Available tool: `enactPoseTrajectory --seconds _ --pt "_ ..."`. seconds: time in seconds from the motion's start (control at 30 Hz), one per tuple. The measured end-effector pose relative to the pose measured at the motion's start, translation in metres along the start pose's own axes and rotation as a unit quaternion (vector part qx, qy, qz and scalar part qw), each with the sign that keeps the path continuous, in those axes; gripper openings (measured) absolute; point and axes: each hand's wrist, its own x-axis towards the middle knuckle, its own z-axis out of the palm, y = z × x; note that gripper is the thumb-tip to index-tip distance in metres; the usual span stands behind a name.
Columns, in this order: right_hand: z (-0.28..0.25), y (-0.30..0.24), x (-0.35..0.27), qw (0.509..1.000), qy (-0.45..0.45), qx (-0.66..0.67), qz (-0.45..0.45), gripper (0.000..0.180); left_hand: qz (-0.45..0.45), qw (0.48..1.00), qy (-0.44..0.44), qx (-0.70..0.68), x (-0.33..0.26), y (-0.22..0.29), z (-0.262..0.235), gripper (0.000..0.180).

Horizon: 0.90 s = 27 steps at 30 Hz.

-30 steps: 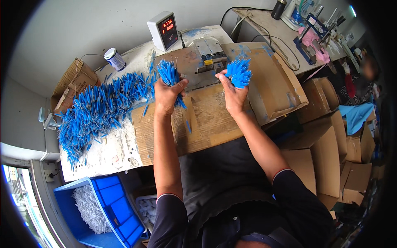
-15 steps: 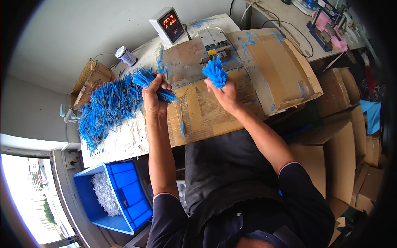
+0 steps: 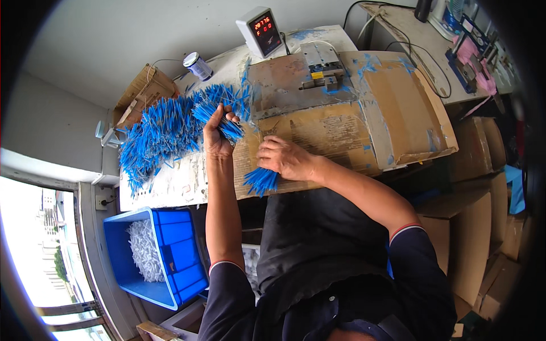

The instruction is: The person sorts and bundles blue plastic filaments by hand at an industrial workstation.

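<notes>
A thick bundle of short blue wires point(image 3: 232, 132) is in my left hand point(image 3: 215, 139), whose fingers are wrapped round it at the right edge of a big pile of similar wires point(image 3: 156, 133). My right hand point(image 3: 287, 159) is closed on a second bundle of blue wires point(image 3: 261, 181). It holds this bundle low over the near edge of the worn cardboard sheet point(image 3: 335, 131), with the blue ends pointing down toward me. Its fingers hide the bundle's other end. Beyond the sheet stands a small metal machine point(image 3: 323, 59) with blue scraps around it.
A display box with red digits point(image 3: 263, 33) stands at the back, a tin point(image 3: 197, 66) and a cardboard box point(image 3: 145, 96) at the back left. Below the table's left side is a blue crate point(image 3: 182, 256) with white pieces point(image 3: 145, 250). Cartons point(image 3: 472, 238) crowd the right.
My right hand has come from near the machine back toward me and left, turning its bundle from ends up to ends down. The left hand still grips its bundle; the view has shifted slightly.
</notes>
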Motion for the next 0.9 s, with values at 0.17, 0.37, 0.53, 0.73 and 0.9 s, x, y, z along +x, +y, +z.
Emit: enactPoseTrajectory --seconds 0.17,0.37,0.53,0.73,0.9 --pt "-0.005 0.007 0.011 0.994 -0.105 -0.015 -0.006 0.006 0.05 0.994 -0.035 0.09 -0.017 0.011 -0.006 0.021" --pt "-0.013 0.006 0.001 0.995 -0.089 -0.048 0.003 0.008 0.079 0.992 -0.066 0.078 -0.017 0.007 -0.004 0.035" --pt "-0.047 -0.015 0.021 0.874 0.154 0.319 0.334 0.023 0.082 0.986 -0.112 0.096 -0.014 0.004 -0.007 0.041" --pt "-0.041 0.031 0.029 0.723 0.234 0.414 0.501 0.021 0.014 0.989 -0.112 0.095 0.009 -0.048 0.012 0.045" --pt "-0.043 0.05 0.038 0.706 0.239 0.45 0.492 0.009 -0.059 0.976 -0.106 0.18 0.017 -0.069 0.019 0.05"
